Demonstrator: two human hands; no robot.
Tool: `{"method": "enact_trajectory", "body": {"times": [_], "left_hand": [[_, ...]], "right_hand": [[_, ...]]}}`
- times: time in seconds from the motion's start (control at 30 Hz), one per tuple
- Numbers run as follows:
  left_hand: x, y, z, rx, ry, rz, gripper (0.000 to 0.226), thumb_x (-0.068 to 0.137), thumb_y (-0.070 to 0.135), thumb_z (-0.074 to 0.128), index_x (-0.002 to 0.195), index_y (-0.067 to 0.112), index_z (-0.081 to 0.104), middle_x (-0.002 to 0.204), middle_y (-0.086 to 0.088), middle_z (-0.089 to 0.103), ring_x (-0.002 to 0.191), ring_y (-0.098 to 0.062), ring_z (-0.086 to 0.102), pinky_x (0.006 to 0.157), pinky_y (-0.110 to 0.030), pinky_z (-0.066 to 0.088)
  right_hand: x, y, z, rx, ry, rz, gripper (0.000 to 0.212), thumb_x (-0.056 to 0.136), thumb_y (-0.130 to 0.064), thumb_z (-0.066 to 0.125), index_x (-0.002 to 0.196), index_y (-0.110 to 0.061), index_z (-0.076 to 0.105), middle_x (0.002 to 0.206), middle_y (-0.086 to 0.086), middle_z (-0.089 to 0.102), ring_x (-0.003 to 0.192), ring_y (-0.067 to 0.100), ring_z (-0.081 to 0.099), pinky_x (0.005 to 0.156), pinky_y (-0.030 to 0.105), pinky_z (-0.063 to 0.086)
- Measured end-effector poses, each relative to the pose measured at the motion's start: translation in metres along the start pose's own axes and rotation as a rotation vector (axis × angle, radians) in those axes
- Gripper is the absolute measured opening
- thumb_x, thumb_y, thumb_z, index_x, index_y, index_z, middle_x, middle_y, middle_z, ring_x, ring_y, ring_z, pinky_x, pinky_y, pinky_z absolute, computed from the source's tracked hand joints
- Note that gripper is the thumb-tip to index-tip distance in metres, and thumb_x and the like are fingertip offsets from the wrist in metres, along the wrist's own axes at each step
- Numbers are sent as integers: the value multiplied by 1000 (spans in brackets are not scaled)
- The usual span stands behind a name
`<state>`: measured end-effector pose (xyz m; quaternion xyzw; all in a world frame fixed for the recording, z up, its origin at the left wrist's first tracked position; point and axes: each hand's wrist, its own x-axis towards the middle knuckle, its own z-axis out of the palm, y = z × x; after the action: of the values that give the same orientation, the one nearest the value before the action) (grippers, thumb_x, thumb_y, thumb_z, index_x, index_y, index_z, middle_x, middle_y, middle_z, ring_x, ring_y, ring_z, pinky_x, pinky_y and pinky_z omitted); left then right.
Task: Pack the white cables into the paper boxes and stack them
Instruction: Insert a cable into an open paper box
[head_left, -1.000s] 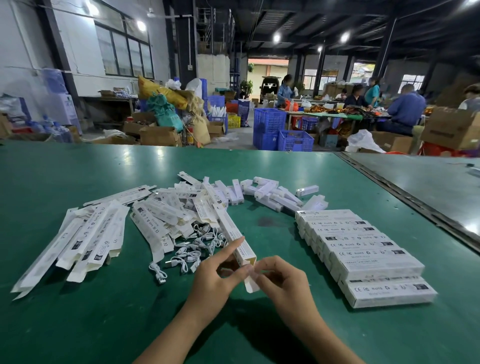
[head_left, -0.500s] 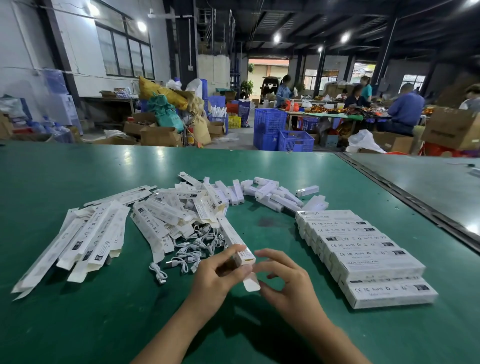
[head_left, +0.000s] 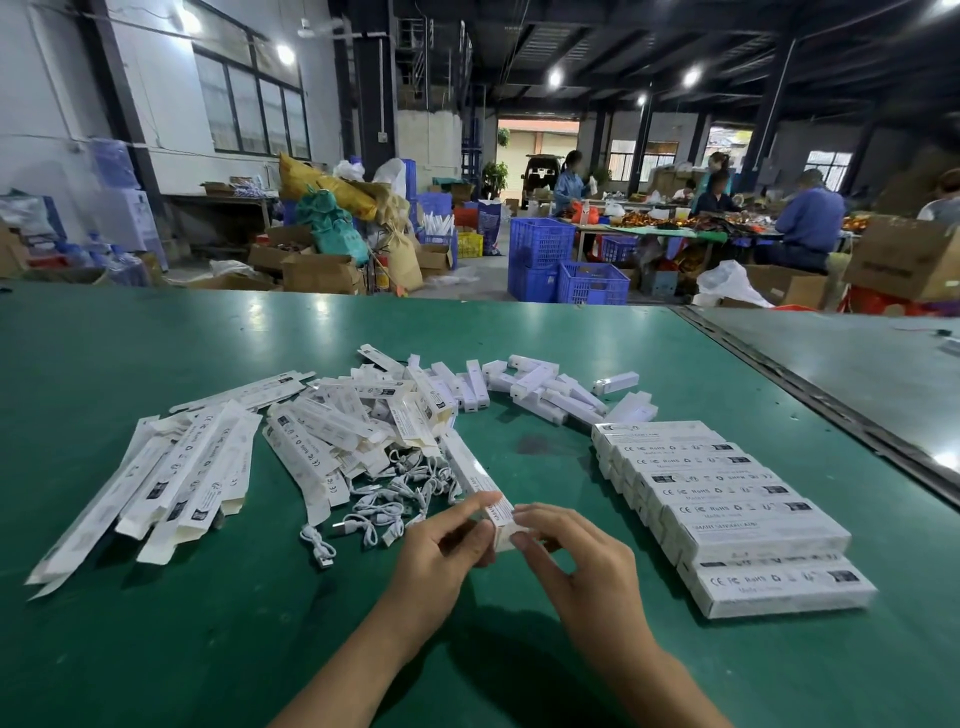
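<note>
Two hands: left hand (head_left: 441, 551) and right hand (head_left: 576, 561) are pinching one paper box (head_left: 475, 480) at its near end.
White cables (head_left: 395, 499): lying loose just left of the hands.
Packed boxes (head_left: 727, 514): sitting stacked right of the hands.

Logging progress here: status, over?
Left hand and right hand pinch paper box, near end. Loose cables beyond it. Packed boxes stacked right. Nothing blocking.

Bare left forearm (head_left: 353, 670), bare right forearm (head_left: 654, 675), both uncovered to the frame's edge, left grip (head_left: 441, 551), right grip (head_left: 582, 566)
</note>
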<state>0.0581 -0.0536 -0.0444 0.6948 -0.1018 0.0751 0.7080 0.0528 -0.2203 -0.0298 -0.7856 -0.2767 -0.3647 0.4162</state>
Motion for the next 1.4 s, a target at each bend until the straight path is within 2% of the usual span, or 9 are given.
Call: {"method": "enact_trajectory", "body": {"times": [0.17, 0.57, 0.7, 0.77, 1.0, 1.17, 1.23, 1.3, 1.4], "left_hand": [[1, -1, -1, 0, 37, 28, 31, 82, 31, 64, 113, 30, 70, 64, 6, 61, 66, -6, 58, 72, -19, 53], [1, 1, -2, 54, 6, 25, 25, 80, 33, 66, 104, 36, 73, 65, 8, 58, 68, -7, 54, 75, -23, 51], [1, -1, -9, 86, -67, 51, 23, 83, 51, 72, 105, 44, 74, 70, 11, 56, 70, -6, 53, 75, -23, 50], [1, -3, -11, 113, -102, 67, 44, 71, 66, 77, 108, 43, 71, 70, 13, 51, 68, -5, 48, 68, -18, 43], [3, -8, -11, 238, -50, 116, 53, 66, 75, 74, 107, 42, 69, 64, 17, 51, 61, -2, 47, 61, -17, 41], [0, -4, -10, 303, -64, 120, 46, 73, 76, 66, 107, 45, 68, 63, 14, 50, 62, -4, 47, 64, -22, 41], [-2, 0, -9, 301, -72, 105, 40, 75, 71, 66, 107, 47, 68, 67, 11, 58, 68, -5, 54, 70, -26, 48], [-3, 7, -7, 238, -88, 83, 34, 79, 62, 66, 109, 46, 70, 88, 1, 71, 84, -8, 62, 83, -27, 52], [-2, 25, -11, -147, -130, -26, 31, 81, 46, 71, 107, 29, 74, 107, -12, 71, 91, -20, 63, 82, -38, 55]], "right_hand": [[-1, 2, 1, -13, 6, -22, 16, 79, -4, 75, 94, -7, 79, 102, 0, 74, 91, 2, 69, 83, 15, 54], [-2, 10, 1, 11, -43, -6, 15, 79, -1, 76, 89, -11, 79, 97, -4, 73, 85, -2, 67, 75, 14, 54], [-2, 12, 1, 20, -45, 1, 15, 76, 0, 79, 84, -13, 79, 93, -8, 72, 84, -4, 67, 75, 13, 53], [-2, 12, 1, 21, -50, 5, 16, 74, 0, 82, 82, -14, 78, 91, -9, 72, 83, -5, 67, 75, 13, 53], [-2, 10, 1, 30, -63, 24, 19, 71, 3, 83, 80, -13, 77, 86, -8, 71, 80, -4, 67, 72, 14, 54], [-1, 7, 3, 55, -47, 63, 14, 74, -4, 82, 83, -11, 73, 83, -9, 70, 73, 3, 66, 65, 26, 56], [-2, 6, 4, 76, -43, 71, 17, 76, -4, 81, 87, -13, 71, 86, -11, 69, 75, 3, 66, 67, 24, 56], [-3, 4, 4, 119, -61, 77, 26, 79, -7, 74, 100, -20, 68, 101, -12, 66, 80, 4, 66, 72, 20, 54], [-5, 8, 3, 87, -125, 169, 59, 78, -8, 65, 125, -41, 52, 134, -16, 48, 87, 4, 65, 77, 17, 51]]}}
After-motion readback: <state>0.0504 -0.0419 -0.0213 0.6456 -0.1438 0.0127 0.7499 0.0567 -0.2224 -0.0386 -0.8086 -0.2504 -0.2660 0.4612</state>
